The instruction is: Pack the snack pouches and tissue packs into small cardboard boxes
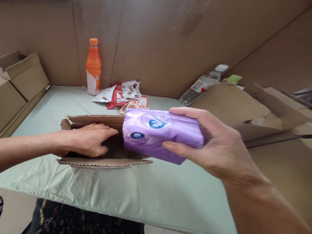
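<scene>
My right hand [209,144] grips a purple soft pack of tissues [160,131], thumb on the near side and fingers on the far side. The pack is held level above the right end of an open cardboard box [103,163]. My left hand [89,139] reaches down into the left part of that box, with thumb and index finger apart. Whatever lies under this palm is hidden. The box's long flaps stand open on the near and far sides, and its inside looks dark.
Behind the box stand an orange drink bottle [93,68] and several snack packets [120,96]. A clear plastic bottle [202,85] leans at the back right. Cardboard boxes [19,85] sit at the left, with more cardboard [240,100] at the right. A tall cardboard wall [149,43] closes the back.
</scene>
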`<state>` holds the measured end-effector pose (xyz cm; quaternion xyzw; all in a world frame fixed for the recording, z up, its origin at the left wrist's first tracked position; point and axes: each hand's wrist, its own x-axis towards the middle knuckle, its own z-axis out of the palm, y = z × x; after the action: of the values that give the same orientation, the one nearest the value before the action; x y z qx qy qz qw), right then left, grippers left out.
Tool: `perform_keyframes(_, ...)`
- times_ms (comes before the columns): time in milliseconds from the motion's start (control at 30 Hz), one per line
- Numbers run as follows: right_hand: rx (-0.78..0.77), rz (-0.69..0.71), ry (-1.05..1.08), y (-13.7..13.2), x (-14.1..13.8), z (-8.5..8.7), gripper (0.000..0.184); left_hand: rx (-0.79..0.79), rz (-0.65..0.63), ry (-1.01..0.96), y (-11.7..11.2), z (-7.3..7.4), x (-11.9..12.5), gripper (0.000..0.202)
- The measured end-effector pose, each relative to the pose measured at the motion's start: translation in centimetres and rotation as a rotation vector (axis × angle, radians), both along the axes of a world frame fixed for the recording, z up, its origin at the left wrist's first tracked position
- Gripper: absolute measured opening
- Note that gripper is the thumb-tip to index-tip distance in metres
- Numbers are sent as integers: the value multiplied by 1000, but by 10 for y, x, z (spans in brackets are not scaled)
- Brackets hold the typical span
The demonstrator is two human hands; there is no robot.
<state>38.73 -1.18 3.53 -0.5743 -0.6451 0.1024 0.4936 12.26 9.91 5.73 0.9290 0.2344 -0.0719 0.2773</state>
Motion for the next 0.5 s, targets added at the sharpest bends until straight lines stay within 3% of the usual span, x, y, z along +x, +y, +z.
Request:
perform_keyframes(67, -8, 68, -183, -4, -4, 10, 53, 192, 2, 132, -9, -1, -10, 55)
perform_keyframes(167, -16, 162, -425, -5, -14, 28, 52, 340, 17, 196, -18, -2, -20, 61)
perform_keyframes(333, -55, 304, -716, 7, -39, 52, 46, 512, -37, 258, -19, -6, -30, 45)
perform_keyframes(500, -90, 351, -955, 19, -64, 61, 35, 549, 30, 313, -18, -6, -34, 36)
